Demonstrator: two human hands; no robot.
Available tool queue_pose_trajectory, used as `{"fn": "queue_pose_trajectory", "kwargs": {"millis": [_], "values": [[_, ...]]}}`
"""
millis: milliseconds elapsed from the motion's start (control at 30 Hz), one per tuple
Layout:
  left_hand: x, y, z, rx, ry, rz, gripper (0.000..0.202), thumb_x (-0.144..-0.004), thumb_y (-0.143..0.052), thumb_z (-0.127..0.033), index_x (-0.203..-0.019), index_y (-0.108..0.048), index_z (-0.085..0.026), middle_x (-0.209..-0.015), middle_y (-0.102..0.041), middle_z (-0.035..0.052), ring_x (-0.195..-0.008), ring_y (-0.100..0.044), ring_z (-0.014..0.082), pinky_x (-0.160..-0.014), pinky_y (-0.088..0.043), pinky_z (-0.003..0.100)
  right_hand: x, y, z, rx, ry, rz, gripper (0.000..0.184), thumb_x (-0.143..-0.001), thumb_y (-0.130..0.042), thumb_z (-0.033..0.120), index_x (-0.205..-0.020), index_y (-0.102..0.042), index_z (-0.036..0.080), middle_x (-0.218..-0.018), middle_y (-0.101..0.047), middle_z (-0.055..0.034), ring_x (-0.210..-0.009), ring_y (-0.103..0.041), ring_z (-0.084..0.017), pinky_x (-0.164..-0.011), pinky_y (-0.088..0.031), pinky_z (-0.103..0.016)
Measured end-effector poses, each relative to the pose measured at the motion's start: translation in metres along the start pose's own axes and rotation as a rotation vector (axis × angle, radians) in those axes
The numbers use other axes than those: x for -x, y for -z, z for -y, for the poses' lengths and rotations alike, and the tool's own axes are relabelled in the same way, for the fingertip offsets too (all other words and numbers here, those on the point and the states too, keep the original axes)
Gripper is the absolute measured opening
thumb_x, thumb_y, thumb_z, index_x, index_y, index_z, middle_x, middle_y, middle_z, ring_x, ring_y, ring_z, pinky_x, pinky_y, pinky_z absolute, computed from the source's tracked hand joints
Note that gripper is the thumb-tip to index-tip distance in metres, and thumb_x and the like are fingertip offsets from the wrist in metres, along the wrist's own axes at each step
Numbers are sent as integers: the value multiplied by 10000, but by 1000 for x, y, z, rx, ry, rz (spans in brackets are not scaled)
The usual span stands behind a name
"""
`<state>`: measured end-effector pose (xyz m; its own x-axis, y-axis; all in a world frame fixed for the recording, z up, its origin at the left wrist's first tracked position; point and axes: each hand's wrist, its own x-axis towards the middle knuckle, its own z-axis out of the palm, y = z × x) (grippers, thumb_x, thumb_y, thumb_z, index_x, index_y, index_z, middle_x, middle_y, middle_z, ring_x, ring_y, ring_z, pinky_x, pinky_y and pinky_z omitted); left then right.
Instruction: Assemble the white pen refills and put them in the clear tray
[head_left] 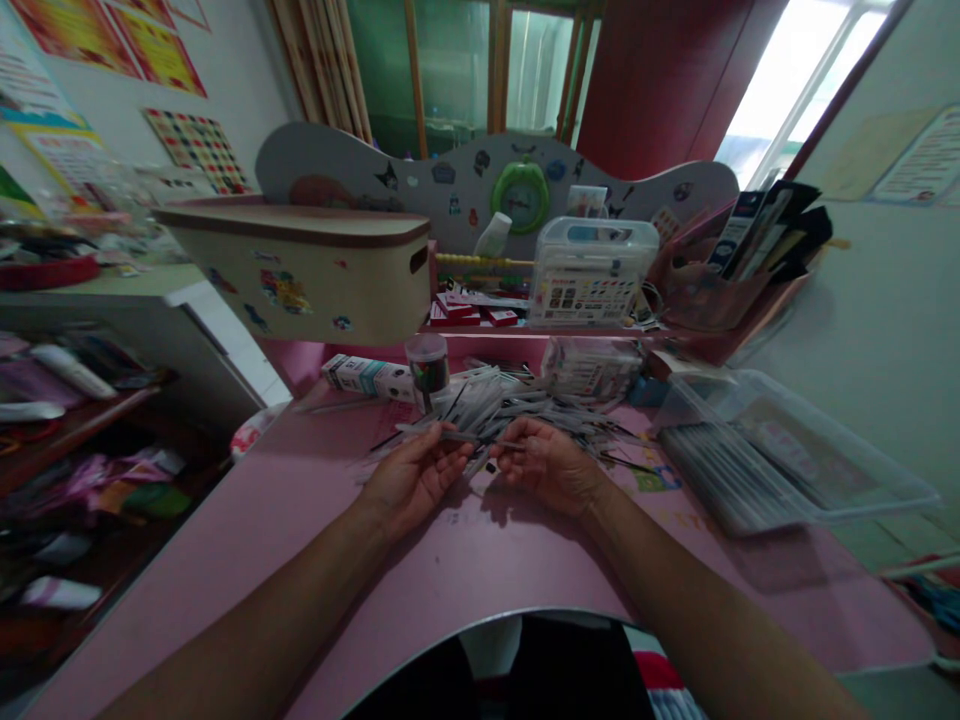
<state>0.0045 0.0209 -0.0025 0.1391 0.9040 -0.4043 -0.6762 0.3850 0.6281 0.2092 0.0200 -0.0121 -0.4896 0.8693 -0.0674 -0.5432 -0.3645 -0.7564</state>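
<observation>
My left hand [414, 474] and my right hand [546, 462] meet over a pink desk [315, 520], palms turned inward. Both pinch a thin pen-like stick [471, 439] held level between them, the left at its left end, the right at its right end. Just behind the hands lies a heap of several similar thin grey and white sticks [517, 405], spread across the desk.
A clear plastic tray [787, 450] with sticks laid in rows sits at the right. A small round jar [427, 366] and a flat carton [367, 376] stand behind the heap. A clear lidded box [589, 272] and a cream storage box [307, 265] stand on the shelf behind.
</observation>
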Motion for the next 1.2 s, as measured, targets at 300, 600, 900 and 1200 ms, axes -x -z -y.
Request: {"fn": "queue_pose_trajectory", "kwargs": {"millis": [300,600,900,1200], "values": [[1,1,11,-71,81,134,239,-1007,-453,-102,-898,-666,-89,-733,-747,123,-656,-762,171,-630,-642,238,-9,-7,-21,398,101,-145,351,-683,-853,377,-730,-564,183,-577,-617,42,-449,-524,-82,-443,-373,-181],[0,4,-1,-76,-64,66,187,-977,-498,-78,-908,-670,-108,-819,-776,124,-689,-761,166,-616,-635,228,0,-10,-18,1461,411,-293,102,-848,-577,129,-816,-654,188,-852,-665,-34,-817,-603,-168,-742,-441,-285],[0,5,7,-116,-83,118,163,-941,-563,-104,-921,-724,-88,-860,-778,135,-770,-765,183,-741,-645,274,-2,-15,-32,1909,284,-221,200,-965,-512,193,-1001,-708,199,-1079,-681,-87,-1036,-598,-213,-821,-427,-310],[3,1,3,-104,-94,55,230,-969,-506,-99,-856,-704,-75,-771,-754,137,-693,-762,192,-638,-646,258,-6,-2,-17,917,209,-303,77,-727,-620,153,-769,-588,210,-612,-571,33,-537,-530,-126,-523,-391,-245]]}}
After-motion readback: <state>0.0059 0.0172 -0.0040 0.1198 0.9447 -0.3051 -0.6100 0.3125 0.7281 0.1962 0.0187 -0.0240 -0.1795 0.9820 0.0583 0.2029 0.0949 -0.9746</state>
